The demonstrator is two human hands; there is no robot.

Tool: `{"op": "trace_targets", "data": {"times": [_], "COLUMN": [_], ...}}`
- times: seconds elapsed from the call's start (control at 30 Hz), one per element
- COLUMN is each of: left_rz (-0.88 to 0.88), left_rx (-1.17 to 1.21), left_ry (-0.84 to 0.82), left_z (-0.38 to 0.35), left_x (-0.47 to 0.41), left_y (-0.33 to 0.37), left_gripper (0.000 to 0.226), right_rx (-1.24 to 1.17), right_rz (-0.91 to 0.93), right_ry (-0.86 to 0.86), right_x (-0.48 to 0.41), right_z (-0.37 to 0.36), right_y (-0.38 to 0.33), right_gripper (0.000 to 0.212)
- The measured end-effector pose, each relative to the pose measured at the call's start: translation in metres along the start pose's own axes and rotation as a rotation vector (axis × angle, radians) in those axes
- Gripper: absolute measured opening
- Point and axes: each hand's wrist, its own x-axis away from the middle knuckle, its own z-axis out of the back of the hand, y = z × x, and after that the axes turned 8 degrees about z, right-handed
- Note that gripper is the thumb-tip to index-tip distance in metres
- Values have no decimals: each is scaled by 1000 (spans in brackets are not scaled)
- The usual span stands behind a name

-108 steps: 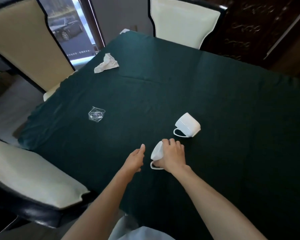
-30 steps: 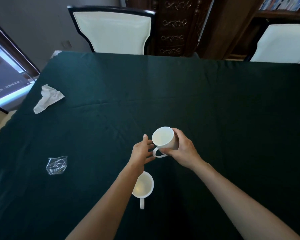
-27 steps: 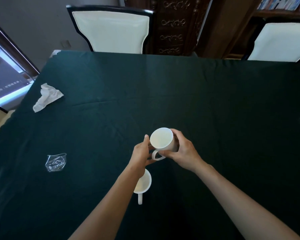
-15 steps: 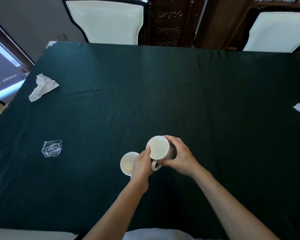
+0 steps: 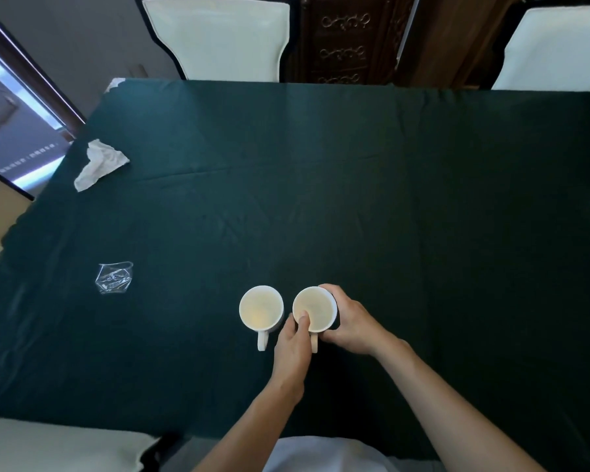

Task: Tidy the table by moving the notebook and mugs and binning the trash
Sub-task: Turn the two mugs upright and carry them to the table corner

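Two white mugs stand upright, mouths up, side by side near the front edge of the green-clothed surface (image 5: 355, 185). The left mug (image 5: 261, 308) points its handle straight toward the person; the right mug (image 5: 313, 309) does the same, its handle mostly hidden between the hands. The right hand (image 5: 353, 323) is wrapped around the right mug's far and right side, closed on it. The left hand (image 5: 294, 345) pinches that mug's near rim, thumb tip inside the mouth, fingers curled beside the handle. The left mug stands free, just beside the left hand.

Half a second ago the right mug was tilted and lifted, with its mouth facing left; now it is level and down beside its twin.

A crumpled tissue (image 5: 99, 164) lies far left, a clear wrapper (image 5: 114, 277) nearer at left, well apart from the mugs.
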Motion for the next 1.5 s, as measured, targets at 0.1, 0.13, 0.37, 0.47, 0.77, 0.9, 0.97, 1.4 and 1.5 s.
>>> {"op": "trace_targets", "data": {"times": [0.1, 0.13, 0.37, 0.47, 0.77, 0.9, 0.97, 1.4, 1.5], "left_rz": [4, 4, -3, -62, -207, -156, -128, -212, -214], "left_rx": [12, 15, -11, -124, 3, -4, -41, -126, -129], "left_ry": [-1, 1, 10, -9, 372, 388, 329, 202, 228], "left_z": [-4, -5, -4, 3, 74, 87, 85, 78, 82], "left_x": [3, 4, 13, 24, 37, 24, 18, -11, -9], "left_y": [-2, -1, -1, -6, -36, -37, -33, -18, 7], "left_gripper": [38, 38, 41, 45, 22, 23, 23, 35, 41], "right_rx": [-11, -17, -43, -92, -337, -392, -398, -454, -442], "right_rz": [3, 1, -5, -8, -47, -101, -97, -237, -251], "right_ry": [7, 10, 28, 79, 533, 398, 308, 485, 574], "right_x": [1, 1, 2, 9, 58, 64, 59, 36, 28], "right_z": [1, 1, -3, -2, -28, -56, -65, -94, -85], "right_y": [1, 1, 4, 9, 27, 20, 11, -25, -47], "right_gripper": [79, 78, 89, 89, 25, 13, 14, 24, 32]}}
